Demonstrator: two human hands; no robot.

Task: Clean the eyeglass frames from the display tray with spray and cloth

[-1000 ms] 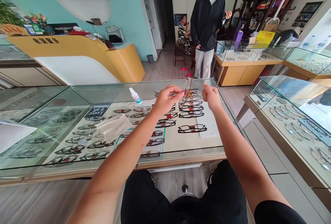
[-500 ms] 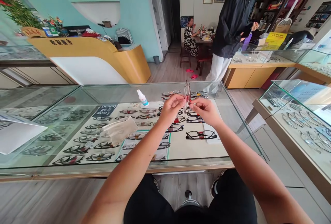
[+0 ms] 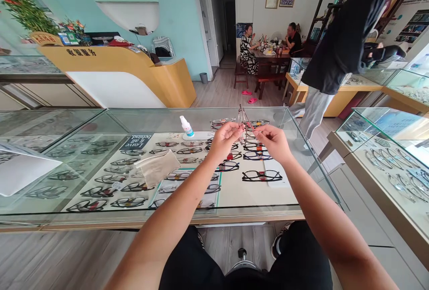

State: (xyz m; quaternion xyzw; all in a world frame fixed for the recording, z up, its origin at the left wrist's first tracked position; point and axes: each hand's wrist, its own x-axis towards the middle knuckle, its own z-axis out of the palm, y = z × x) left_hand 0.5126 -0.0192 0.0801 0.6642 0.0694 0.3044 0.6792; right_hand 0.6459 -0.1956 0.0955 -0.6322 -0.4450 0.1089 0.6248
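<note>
Above the glass display case, a thin-framed pair of eyeglasses is held up on edge between both hands. My left hand pinches the frame with closed fingers. My right hand has thumb and fingers closed on a temple arm, which slants away from the rest of the frame. Beyond my left hand stands a small white spray bottle with a blue label. A beige cloth lies on the case top, left of my forearm. Below my right hand, dark-framed glasses rest in the case.
Rows of glasses fill the case, with a dark printed card among them. Another glass case stands at the right. A person in a black jacket is beyond it. Two people sit at a table at the back.
My right hand has moved slightly right, and the temple arm now angles outward from the frame. The person in the black jacket has moved right and leans over, revealing a second seated person.
</note>
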